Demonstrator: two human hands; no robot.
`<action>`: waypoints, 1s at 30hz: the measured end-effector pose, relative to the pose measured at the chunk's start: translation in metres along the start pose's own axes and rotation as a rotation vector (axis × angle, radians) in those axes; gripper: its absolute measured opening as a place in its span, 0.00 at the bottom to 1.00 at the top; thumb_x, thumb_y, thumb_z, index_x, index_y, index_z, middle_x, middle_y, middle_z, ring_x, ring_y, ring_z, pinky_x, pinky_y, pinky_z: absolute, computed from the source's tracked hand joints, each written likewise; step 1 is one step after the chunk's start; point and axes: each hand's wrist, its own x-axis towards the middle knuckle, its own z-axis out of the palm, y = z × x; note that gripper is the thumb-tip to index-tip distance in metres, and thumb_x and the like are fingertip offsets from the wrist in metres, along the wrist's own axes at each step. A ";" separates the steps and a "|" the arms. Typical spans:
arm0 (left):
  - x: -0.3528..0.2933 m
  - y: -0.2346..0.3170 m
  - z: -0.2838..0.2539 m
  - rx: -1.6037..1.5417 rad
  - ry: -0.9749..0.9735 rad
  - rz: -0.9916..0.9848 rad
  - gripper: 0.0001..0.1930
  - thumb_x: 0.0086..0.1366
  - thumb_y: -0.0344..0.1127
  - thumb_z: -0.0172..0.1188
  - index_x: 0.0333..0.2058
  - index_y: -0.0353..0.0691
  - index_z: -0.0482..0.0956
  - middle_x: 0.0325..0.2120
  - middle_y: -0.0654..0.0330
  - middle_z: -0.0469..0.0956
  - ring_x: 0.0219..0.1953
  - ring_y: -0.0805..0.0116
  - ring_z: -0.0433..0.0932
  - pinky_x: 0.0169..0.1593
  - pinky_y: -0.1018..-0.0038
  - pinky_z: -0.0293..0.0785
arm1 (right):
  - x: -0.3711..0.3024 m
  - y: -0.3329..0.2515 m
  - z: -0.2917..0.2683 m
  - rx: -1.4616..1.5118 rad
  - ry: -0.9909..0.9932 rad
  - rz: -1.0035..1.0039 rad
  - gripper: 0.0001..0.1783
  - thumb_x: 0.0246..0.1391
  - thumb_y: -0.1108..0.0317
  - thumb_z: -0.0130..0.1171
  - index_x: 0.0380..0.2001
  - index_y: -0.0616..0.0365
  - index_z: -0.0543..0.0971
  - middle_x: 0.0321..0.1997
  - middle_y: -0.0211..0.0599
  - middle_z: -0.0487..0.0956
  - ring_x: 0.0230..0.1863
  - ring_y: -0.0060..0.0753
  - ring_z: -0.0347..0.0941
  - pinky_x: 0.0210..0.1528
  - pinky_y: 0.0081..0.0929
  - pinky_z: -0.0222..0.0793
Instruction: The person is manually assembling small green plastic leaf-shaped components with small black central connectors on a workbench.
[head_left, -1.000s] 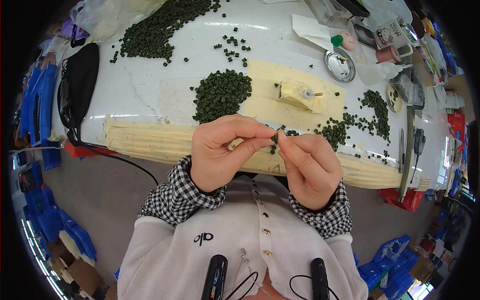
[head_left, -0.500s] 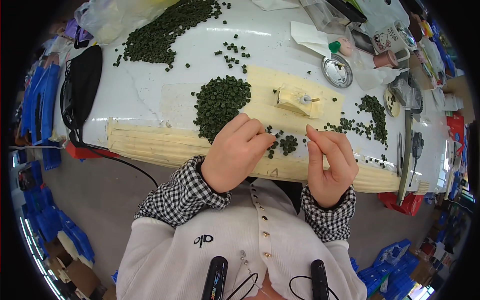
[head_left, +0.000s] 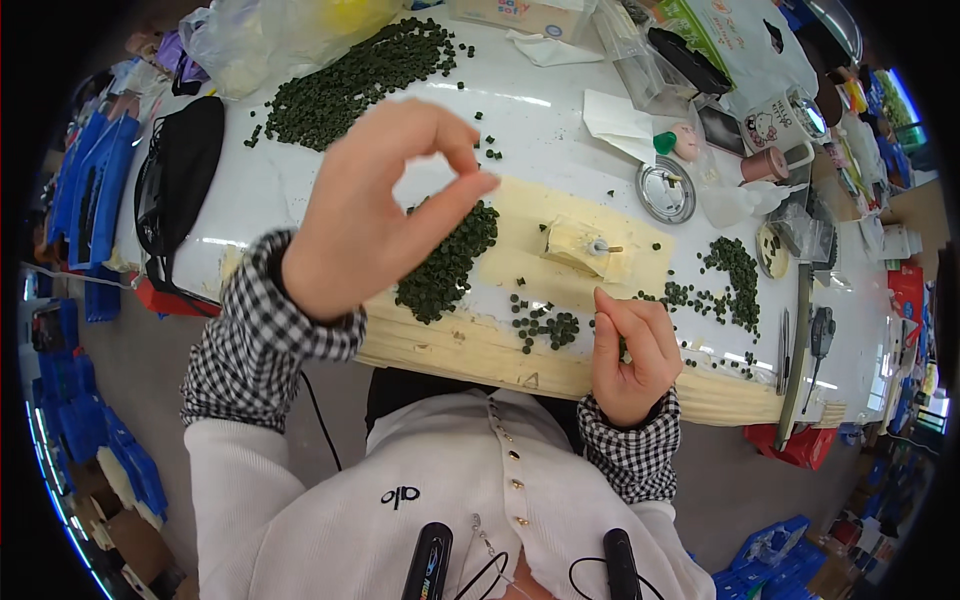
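My left hand [head_left: 375, 205] is raised over the table, its thumb and forefinger pressed together in a ring. Anything in that pinch is too small to make out. Behind and below it lies a pile of small dark green round parts [head_left: 452, 262], partly covered by the hand. Near the table's front edge, my right hand [head_left: 636, 355] curls with thumb and forefinger nearly touching; what they hold, if anything, does not show. Just left of it is a small cluster of the green parts [head_left: 548, 328]. Beyond stands a cream-wrapped block [head_left: 575, 248] with a metal pin [head_left: 606, 247], on a pale yellow sheet [head_left: 520, 215].
A larger green heap [head_left: 340, 85] lies at the far left, next to a black cloth item [head_left: 180, 165]. On the right are more scattered parts [head_left: 735, 275], a round metal dish [head_left: 665, 190], a mug [head_left: 775, 128], tweezers [head_left: 783, 350] and a pale padded strip [head_left: 480, 360] along the edge.
My left hand has lifted up and left from beside the small cluster, over the pile. The right hand keeps its curled pose near the front edge. The whole view has shifted slightly.
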 end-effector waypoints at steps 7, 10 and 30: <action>0.179 -0.113 0.011 0.371 0.053 -0.262 0.18 0.53 0.43 0.65 0.35 0.35 0.75 0.32 0.44 0.79 0.37 0.51 0.79 0.40 0.63 0.74 | 0.002 -0.002 0.000 0.026 0.015 -0.044 0.14 0.43 0.84 0.63 0.37 0.66 0.82 0.28 0.39 0.78 0.26 0.33 0.72 0.27 0.24 0.68; 0.229 -0.165 0.031 0.577 -0.087 -0.298 0.24 0.46 0.47 0.69 0.38 0.35 0.78 0.35 0.44 0.80 0.41 0.52 0.79 0.44 0.64 0.76 | 0.004 0.001 0.001 0.034 0.010 -0.050 0.14 0.42 0.84 0.63 0.37 0.65 0.82 0.27 0.39 0.78 0.26 0.34 0.72 0.27 0.24 0.68; 0.244 -0.191 0.035 0.486 -0.163 -0.297 0.35 0.47 0.59 0.67 0.42 0.31 0.75 0.37 0.40 0.79 0.43 0.50 0.79 0.48 0.66 0.74 | 0.006 0.003 -0.004 0.064 -0.051 -0.010 0.14 0.41 0.83 0.64 0.36 0.65 0.82 0.28 0.38 0.78 0.26 0.35 0.73 0.27 0.25 0.68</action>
